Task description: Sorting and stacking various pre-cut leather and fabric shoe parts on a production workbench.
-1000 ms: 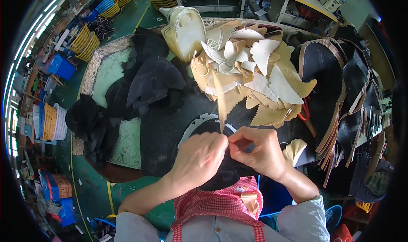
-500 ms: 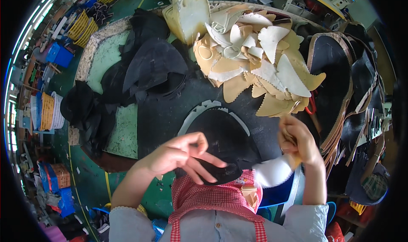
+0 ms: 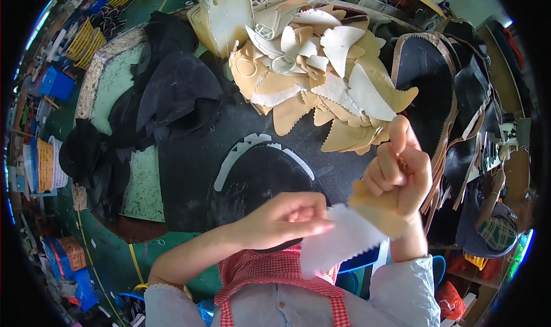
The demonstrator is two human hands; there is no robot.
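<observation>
Above my lap, a white zigzag-edged cut piece [image 3: 347, 238] hangs between my hands, slightly blurred. My left hand [image 3: 293, 215] is closed, with thumb and fingertips pinched at the white piece's upper left edge. A tan cut piece [image 3: 376, 209] overlaps the white one; whether the two are joined I cannot tell. Its upper part sits in my right hand [image 3: 404, 172], whose fingers are curled. On the table before me lies a black rounded panel [image 3: 261, 180], its lower part behind my left forearm. Pale curved strips [image 3: 232, 160] with notched edges lie along its top.
A heap of tan and white cut pieces [image 3: 321, 86] lies at the far side, beside a cream plastic container [image 3: 221, 22]. Black shaped pieces [image 3: 178, 91] are piled left. Large black panels with tan edges [image 3: 425, 68] stack at right. Another person's arm [image 3: 493, 198] shows far right.
My left hand has moved right from over the black panel to the white piece and closed on its edge. My right hand has turned, bringing the tan and white pieces into fuller view.
</observation>
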